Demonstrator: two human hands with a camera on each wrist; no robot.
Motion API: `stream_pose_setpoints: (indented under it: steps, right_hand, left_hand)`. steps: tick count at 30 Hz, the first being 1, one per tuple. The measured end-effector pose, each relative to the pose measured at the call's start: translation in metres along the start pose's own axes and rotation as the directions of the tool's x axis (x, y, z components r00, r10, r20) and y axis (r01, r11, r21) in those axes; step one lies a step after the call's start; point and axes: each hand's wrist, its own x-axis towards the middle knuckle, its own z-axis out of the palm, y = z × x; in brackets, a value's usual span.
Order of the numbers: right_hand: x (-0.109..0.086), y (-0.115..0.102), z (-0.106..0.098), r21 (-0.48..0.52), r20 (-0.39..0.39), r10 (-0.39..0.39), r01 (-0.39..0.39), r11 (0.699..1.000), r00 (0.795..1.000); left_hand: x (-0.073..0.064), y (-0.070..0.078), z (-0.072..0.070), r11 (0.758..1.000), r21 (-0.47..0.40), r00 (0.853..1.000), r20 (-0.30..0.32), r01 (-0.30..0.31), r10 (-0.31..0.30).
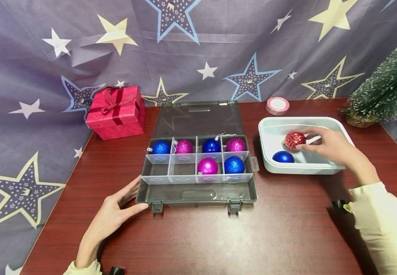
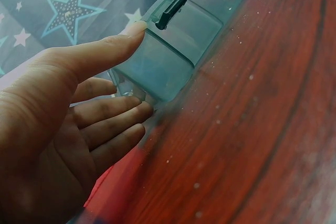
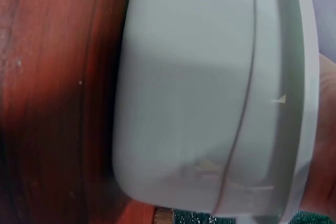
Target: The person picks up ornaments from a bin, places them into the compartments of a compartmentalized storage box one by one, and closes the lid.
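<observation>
In the head view my right hand (image 1: 329, 145) pinches a red textured Christmas ball (image 1: 295, 141) between thumb and fingers, inside a white bin (image 1: 301, 168). Beside it in the bin lies a shiny blue ball (image 1: 283, 157). The bin's wall (image 3: 184, 87) fills the right wrist view and hides most of that hand. My left hand (image 1: 110, 214) rests with extended fingers at the front left corner of a grey divided box (image 1: 198, 194), thumb at its front edge (image 2: 134, 29). Four balls, blue and pink, fill the back row; a pink ball (image 1: 207, 166) and a blue glitter ball (image 1: 234, 165) sit front right.
The box's lid (image 1: 200, 120) stands open at the back. A red gift box (image 1: 117, 114) is at the back left. Behind the bin lies a roll of pink ribbon (image 1: 277, 105); a small frosted tree (image 1: 387, 84) stands at the right. A starry cloth (image 1: 205, 49) hangs behind the table.
</observation>
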Motion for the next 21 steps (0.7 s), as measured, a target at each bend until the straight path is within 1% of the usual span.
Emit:
stream_pose_setpoints:
  steps: [3, 9, 13, 21]
  right_hand:
    - [0.003, -0.002, 0.001, -0.006, 0.007, -0.012, 0.012, 1.000, 1.000]
    - [0.008, -0.003, 0.004, 0.016, 0.011, -0.034, 0.034, 0.999, 0.999]
    - [0.012, -0.005, 0.008, 0.024, 0.006, -0.030, 0.030, 0.999, 1.000]
    - [0.017, -0.007, 0.013, -0.002, 0.013, 0.002, -0.002, 1.000, 1.000]
  left_hand:
    - [0.000, 0.000, 0.000, 1.000, 0.003, 1.000, 0.000, 0.004, -0.004]
    - [0.000, 0.001, 0.000, 1.000, 0.003, 1.000, 0.003, 0.013, -0.013]
    - [0.000, 0.000, 0.000, 1.000, -0.002, 1.000, 0.007, 0.012, -0.012]
    - [-0.001, -0.001, 0.000, 1.000, 0.003, 1.000, 0.003, 0.008, -0.008]
